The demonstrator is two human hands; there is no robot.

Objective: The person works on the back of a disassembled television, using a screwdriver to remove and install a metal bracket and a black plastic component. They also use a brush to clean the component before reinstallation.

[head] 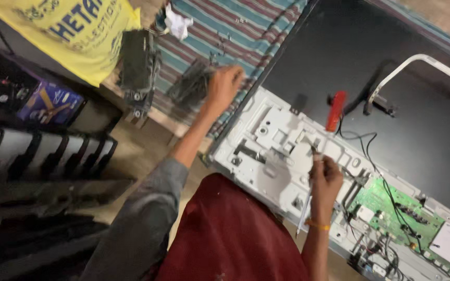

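Note:
My left hand (224,86) reaches out over the striped cloth (246,26) and touches the edge of a dark grey flat part (191,84). Blur hides whether its fingers grip that part. My right hand (325,179) is closed around the shaft of a screwdriver with a red handle (336,110), which points away from me over the white metal back plate (266,156) of a flat television lying face down. A thin pale strip (303,213) runs down below that hand.
A green circuit board (391,205) with black wires sits on the television at the right. A bent silver stand bar (417,60) lies on the black rear panel (350,47). Another dark part (139,65), a crumpled white paper (178,23) and a yellow bag (74,31) are at the top left. Black racks (42,156) stand at the left.

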